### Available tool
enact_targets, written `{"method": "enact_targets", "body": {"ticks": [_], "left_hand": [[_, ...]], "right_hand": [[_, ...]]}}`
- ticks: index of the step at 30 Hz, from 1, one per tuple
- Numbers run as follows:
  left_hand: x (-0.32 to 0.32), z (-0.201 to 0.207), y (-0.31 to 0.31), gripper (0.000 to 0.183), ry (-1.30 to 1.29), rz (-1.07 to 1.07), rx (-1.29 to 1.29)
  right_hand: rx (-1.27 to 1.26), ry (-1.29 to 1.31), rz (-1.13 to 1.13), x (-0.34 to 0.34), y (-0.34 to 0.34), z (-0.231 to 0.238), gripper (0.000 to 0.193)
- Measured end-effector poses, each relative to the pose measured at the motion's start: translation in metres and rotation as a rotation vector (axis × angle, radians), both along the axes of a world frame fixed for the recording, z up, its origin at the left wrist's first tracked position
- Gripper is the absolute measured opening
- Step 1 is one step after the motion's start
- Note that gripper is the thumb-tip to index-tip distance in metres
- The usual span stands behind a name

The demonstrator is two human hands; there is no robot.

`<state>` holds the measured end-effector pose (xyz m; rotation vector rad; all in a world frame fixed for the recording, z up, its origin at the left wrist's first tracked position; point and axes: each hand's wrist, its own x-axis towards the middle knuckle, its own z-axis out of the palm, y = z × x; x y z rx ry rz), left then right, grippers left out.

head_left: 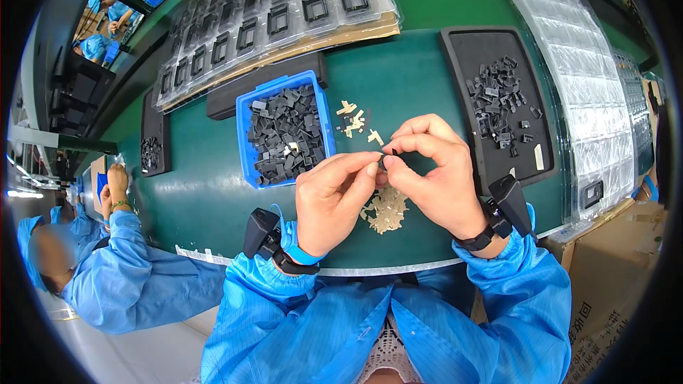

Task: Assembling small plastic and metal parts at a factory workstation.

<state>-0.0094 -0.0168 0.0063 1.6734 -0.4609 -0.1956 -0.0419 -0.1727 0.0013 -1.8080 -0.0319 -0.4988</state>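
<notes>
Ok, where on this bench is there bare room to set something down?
Bare green mat lies between the narrow black tray and the blue bin; another patch lies between the bin and the larger black tray, beyond the loose cream pieces. It's crowded around the left hand, right hand and cream pile.

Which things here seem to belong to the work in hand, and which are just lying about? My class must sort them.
Likely in use:
- small dark part, at fingertips of left hand and right hand
- pale pile
- blue bin
- black tray

Probably lying about:
- clear trays, top
- cardboard box, lower right
</notes>
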Motion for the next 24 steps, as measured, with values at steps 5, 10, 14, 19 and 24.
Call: {"method": "enact_targets", "body": {"ticks": [5,10,14,19,24], "left_hand": [[0.001,0.001,0.001,0.012,-0.030,0.000,0.078],[0.001,-0.001,0.002,0.014,0.065,-0.037,-0.029],[0.002,0.001,0.002,0.016,0.251,-0.082,-0.177],[0.003,0.001,0.004,0.018,0.311,-0.138,-0.226],[0.007,-0.005,0.007,0.017,0.341,-0.200,-0.297]], "right_hand": [[-0.044,0.049,0.003,-0.001,-0.002,0.002,0.011],[0.049,0.077,0.054,0.000,-0.005,0.001,0.010],[0.269,0.156,0.146,0.000,-0.008,-0.001,0.011],[0.331,0.186,0.188,-0.001,-0.008,-0.002,0.011],[0.770,0.369,0.395,-0.001,-0.011,0.012,0.005]]}}
